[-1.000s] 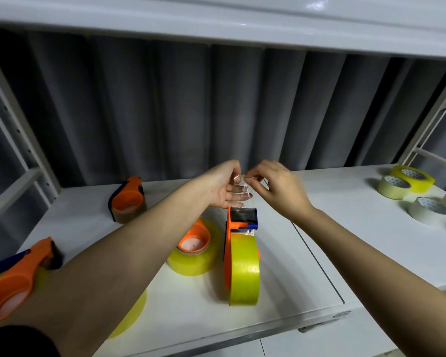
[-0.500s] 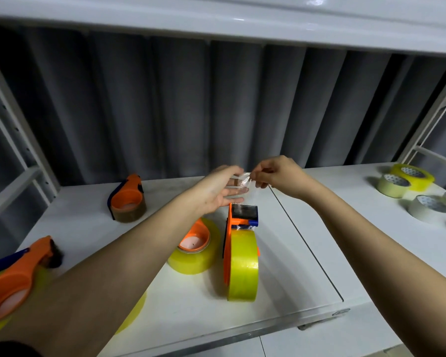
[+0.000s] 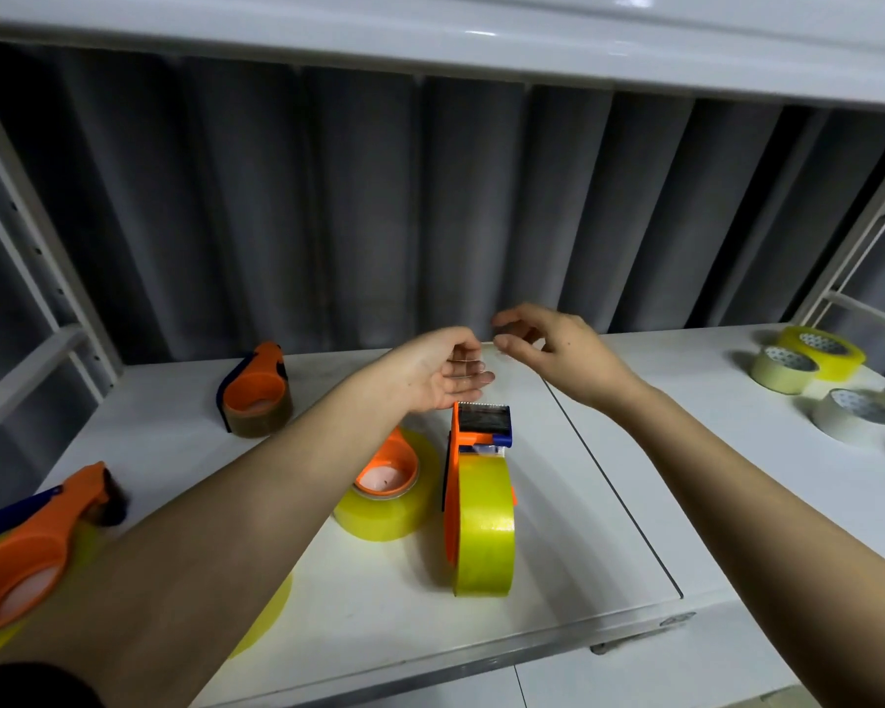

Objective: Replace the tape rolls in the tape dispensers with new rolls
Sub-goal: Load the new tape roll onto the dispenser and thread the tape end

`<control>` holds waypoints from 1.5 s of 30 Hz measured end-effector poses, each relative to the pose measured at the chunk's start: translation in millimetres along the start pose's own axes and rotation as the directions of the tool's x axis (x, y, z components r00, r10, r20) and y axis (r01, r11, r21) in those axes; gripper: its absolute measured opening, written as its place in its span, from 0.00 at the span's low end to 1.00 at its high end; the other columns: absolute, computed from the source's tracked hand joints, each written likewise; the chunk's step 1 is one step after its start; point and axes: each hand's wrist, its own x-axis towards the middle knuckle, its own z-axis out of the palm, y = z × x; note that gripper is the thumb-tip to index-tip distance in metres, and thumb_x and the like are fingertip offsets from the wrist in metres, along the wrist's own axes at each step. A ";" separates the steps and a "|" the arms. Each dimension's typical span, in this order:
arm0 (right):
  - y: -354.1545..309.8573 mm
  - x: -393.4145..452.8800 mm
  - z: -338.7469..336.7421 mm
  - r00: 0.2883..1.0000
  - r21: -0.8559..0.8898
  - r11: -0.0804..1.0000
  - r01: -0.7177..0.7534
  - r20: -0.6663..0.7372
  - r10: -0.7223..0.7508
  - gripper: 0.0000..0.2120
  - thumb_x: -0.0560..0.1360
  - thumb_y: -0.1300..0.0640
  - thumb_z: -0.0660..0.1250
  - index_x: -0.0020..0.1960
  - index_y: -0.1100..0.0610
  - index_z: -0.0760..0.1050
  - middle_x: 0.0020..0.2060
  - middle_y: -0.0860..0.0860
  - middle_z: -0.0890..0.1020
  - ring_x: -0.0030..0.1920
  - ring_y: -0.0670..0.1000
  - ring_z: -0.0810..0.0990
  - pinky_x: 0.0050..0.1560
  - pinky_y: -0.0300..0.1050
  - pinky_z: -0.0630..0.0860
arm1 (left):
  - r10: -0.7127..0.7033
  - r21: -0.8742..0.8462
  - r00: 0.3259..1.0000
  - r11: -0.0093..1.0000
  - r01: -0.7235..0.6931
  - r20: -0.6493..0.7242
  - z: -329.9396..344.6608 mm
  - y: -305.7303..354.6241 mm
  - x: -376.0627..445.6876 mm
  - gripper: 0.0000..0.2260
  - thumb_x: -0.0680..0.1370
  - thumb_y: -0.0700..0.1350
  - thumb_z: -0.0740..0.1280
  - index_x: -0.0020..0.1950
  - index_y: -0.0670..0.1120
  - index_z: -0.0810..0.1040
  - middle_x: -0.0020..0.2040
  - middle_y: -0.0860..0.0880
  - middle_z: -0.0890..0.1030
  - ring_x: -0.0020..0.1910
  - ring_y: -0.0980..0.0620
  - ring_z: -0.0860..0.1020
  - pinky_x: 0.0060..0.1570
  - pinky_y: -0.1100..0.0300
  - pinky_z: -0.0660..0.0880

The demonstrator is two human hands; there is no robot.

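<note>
An orange tape dispenser stands upright on the white shelf with a full yellow tape roll in it. Just behind its blade, my left hand is palm up with a faint clear tape scrap between thumb and fingers. My right hand hovers beside it, thumb and forefinger slightly apart, their tips next to the left thumb. A second orange dispenser with a yellow roll lies flat to the left.
A dispenser with a brown roll sits at the back left. Another orange dispenser lies at the near left, partly under my forearm. Several loose tape rolls lie at the far right. A grey curtain hangs behind, with a shelf overhead.
Both hands pinched the clear tape scrap above the dispenser before. My right fingers have now loosened from it and lifted slightly; my left hand has turned palm up.
</note>
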 end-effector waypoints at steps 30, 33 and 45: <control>-3.4 19.1 -11.0 0.930 0.208 0.950 -0.231 0.336 0.152 0.05 0.78 0.58 0.65 0.51 0.55 0.79 0.42 0.47 0.81 0.43 0.43 0.78 0.42 0.36 0.75 | 0.145 0.076 0.988 0.986 -0.149 0.052 -4.4 -9.2 -1.6 0.02 0.78 0.37 0.64 0.45 0.41 0.75 0.40 0.44 0.77 0.41 0.48 0.79 0.52 0.53 0.77; -2.2 18.5 -9.0 0.933 0.215 0.951 -0.224 0.328 0.146 0.05 0.78 0.57 0.65 0.51 0.56 0.79 0.42 0.47 0.81 0.42 0.44 0.78 0.42 0.35 0.75 | 0.144 0.057 0.989 0.988 -0.146 0.036 -3.8 -10.2 -0.9 0.02 0.78 0.37 0.64 0.46 0.42 0.74 0.41 0.43 0.78 0.45 0.45 0.78 0.55 0.51 0.76; -1.1 -2.6 11.6 0.999 0.084 0.995 0.054 -0.006 -0.053 0.10 0.76 0.49 0.68 0.54 0.50 0.78 0.43 0.43 0.80 0.44 0.43 0.78 0.42 0.33 0.73 | 0.013 0.022 1.000 1.000 -0.013 0.003 -3.6 -3.3 -1.4 0.06 0.77 0.38 0.62 0.40 0.40 0.72 0.43 0.41 0.77 0.40 0.45 0.79 0.45 0.56 0.77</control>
